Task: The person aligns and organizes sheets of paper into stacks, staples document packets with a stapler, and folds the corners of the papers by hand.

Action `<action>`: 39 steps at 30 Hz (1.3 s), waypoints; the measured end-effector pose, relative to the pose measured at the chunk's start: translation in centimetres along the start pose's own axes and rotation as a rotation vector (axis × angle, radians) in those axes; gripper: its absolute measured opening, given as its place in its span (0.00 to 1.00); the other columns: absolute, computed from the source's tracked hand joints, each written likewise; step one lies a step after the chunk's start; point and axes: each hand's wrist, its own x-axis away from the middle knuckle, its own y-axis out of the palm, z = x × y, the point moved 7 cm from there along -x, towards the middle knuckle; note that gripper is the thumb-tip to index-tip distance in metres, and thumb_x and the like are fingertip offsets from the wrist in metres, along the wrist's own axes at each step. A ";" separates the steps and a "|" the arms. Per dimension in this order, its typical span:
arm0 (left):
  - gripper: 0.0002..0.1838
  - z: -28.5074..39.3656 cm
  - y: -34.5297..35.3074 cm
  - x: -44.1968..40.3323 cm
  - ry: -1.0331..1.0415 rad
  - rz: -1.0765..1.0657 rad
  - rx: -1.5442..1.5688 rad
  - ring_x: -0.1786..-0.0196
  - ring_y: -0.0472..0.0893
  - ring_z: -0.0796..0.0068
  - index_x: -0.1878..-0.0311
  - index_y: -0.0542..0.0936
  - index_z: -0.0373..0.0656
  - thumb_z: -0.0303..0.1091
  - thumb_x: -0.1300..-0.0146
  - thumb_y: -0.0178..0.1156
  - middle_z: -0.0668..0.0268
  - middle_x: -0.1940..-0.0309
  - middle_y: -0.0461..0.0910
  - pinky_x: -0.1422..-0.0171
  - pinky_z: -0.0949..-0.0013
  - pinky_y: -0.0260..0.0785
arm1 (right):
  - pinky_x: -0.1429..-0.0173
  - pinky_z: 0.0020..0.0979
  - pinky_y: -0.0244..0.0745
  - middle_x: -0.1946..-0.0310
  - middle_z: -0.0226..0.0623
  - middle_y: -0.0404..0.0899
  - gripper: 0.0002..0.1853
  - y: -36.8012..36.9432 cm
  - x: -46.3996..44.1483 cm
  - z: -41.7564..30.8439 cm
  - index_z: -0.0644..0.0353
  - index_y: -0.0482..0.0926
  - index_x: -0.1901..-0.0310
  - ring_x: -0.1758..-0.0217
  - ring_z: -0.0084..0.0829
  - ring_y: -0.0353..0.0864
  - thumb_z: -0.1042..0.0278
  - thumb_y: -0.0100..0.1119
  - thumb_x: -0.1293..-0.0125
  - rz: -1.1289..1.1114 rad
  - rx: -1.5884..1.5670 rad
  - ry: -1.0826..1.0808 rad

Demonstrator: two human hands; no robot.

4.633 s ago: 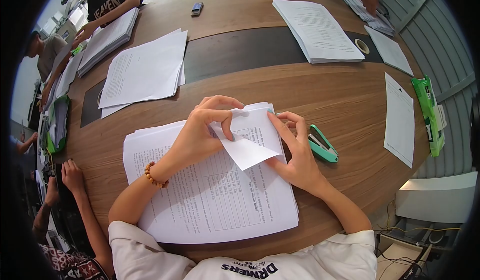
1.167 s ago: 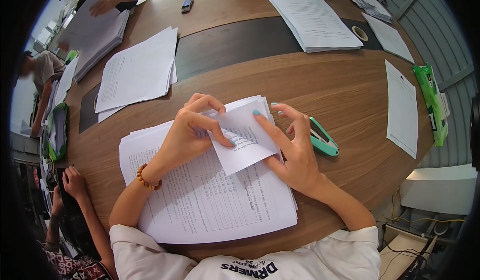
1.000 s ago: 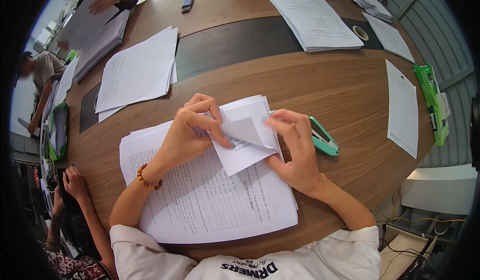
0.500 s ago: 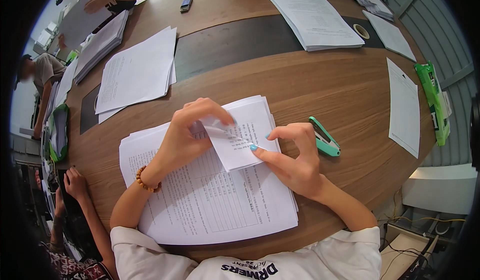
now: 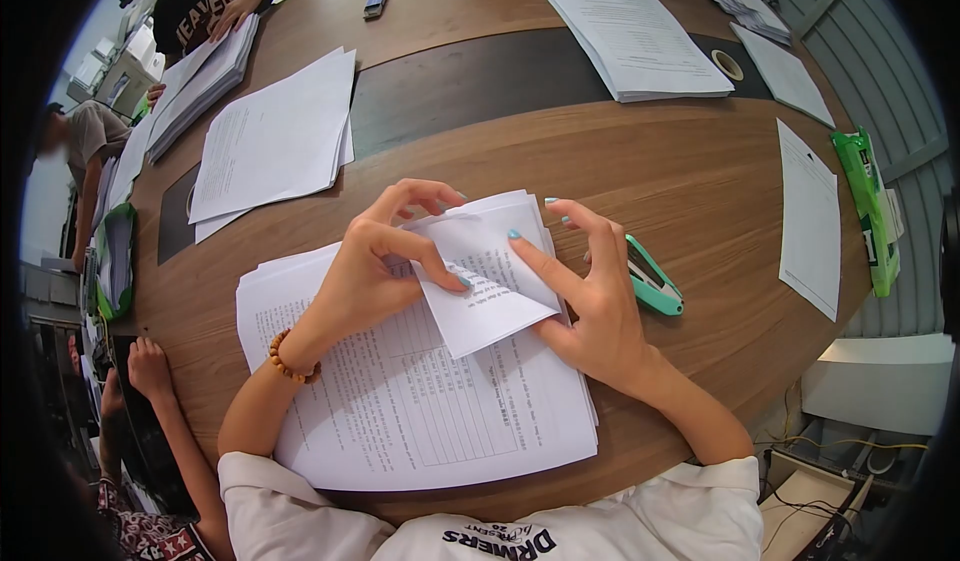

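A stack of printed sheets (image 5: 400,431) lies on the table in front of me, with a ruled table on its top page. The far part of a sheet (image 5: 478,323) is folded back toward me, its tip raised. My left hand (image 5: 365,261) pinches this folded part between index finger and thumb; the thumb tip is hidden behind the paper. My right hand (image 5: 605,311) lies at the stack's right edge with its fingers spread. Its index fingertip touches the page, and its thumb is by the flap's right corner. A green stapler (image 5: 655,286) rests just right of that hand.
More paper piles lie ahead at left (image 5: 275,136) and right (image 5: 630,41). A tape roll (image 5: 727,65), a small dark box (image 5: 375,5), a single sheet (image 5: 808,221) and a green packet (image 5: 868,211) are also around. Other people sit along the left side, one handling papers (image 5: 205,81).
My right hand has let go of the folded paper and spread its fingers at the right edge. My left index finger has come down onto the flap, which now opens wider. A co-worker has lowered a sheet.
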 end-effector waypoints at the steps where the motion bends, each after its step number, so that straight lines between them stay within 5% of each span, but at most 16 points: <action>1: 0.12 0.1 -0.1 0.0 0.004 0.020 -0.014 0.52 0.70 0.70 0.78 0.86 0.53 0.21 0.66 0.68 0.68 0.58 0.75 0.41 0.63 0.58 | 0.43 0.40 0.61 0.44 0.46 0.61 0.31 0.0 0.1 -0.1 0.60 0.76 0.50 0.44 0.45 0.60 0.72 0.69 0.62 0.003 0.009 -0.010; 9: 0.11 -0.2 -0.1 0.1 0.002 0.006 0.024 0.56 0.70 0.73 0.77 0.86 0.51 0.21 0.65 0.68 0.71 0.64 0.73 0.43 0.66 0.58 | 0.48 0.35 0.65 0.48 0.45 0.63 0.30 -0.4 0.2 0.2 0.62 0.74 0.51 0.50 0.40 0.65 0.77 0.68 0.63 0.112 -0.159 0.120; 12: 0.11 -0.3 0.0 0.1 -0.033 0.011 0.072 0.58 0.71 0.75 0.77 0.86 0.52 0.20 0.65 0.68 0.71 0.65 0.72 0.48 0.69 0.61 | 0.53 0.35 0.66 0.53 0.43 0.68 0.28 -0.5 0.7 0.5 0.63 0.74 0.54 0.55 0.38 0.68 0.79 0.67 0.64 0.187 -0.215 0.056; 17: 0.10 -0.6 -0.1 0.1 -0.110 0.016 0.151 0.60 0.71 0.76 0.82 0.84 0.49 0.19 0.66 0.67 0.72 0.67 0.72 0.55 0.73 0.65 | 0.64 0.29 0.58 0.70 0.24 0.75 0.14 -0.9 1.3 -1.1 0.55 0.79 0.70 0.64 0.29 0.68 0.77 0.68 0.63 0.252 -0.083 -0.242; 27: 0.12 -0.3 0.1 -0.1 -0.063 0.033 0.105 0.59 0.74 0.76 0.76 0.84 0.48 0.16 0.64 0.64 0.71 0.65 0.76 0.55 0.74 0.68 | 0.65 0.28 0.55 0.72 0.20 0.75 0.09 -1.1 1.5 -1.5 0.52 0.79 0.74 0.66 0.25 0.68 0.74 0.67 0.60 0.275 -0.039 -0.278; 30: 0.12 -0.3 0.4 -0.1 -0.012 -0.018 0.103 0.58 0.75 0.75 0.76 0.85 0.48 0.17 0.64 0.65 0.69 0.63 0.77 0.54 0.73 0.69 | 0.59 0.31 0.60 0.61 0.29 0.74 0.16 -0.9 0.8 -1.0 0.55 0.80 0.66 0.60 0.31 0.68 0.72 0.69 0.61 0.180 -0.085 -0.213; 32: 0.11 -0.4 0.5 0.0 -0.016 -0.024 0.140 0.58 0.74 0.74 0.76 0.85 0.48 0.18 0.64 0.65 0.69 0.62 0.77 0.54 0.72 0.69 | 0.49 0.36 0.63 0.49 0.41 0.66 0.25 -1.2 -0.4 0.0 0.61 0.78 0.57 0.49 0.39 0.64 0.69 0.70 0.63 0.088 -0.098 0.096; 39: 0.11 -0.4 0.4 0.0 -0.009 -0.022 0.074 0.54 0.72 0.73 0.79 0.85 0.50 0.20 0.66 0.68 0.69 0.59 0.77 0.53 0.70 0.68 | 0.41 0.39 0.60 0.44 0.46 0.60 0.29 -0.3 -0.3 0.3 0.65 0.77 0.53 0.42 0.45 0.59 0.66 0.70 0.61 0.005 0.009 0.029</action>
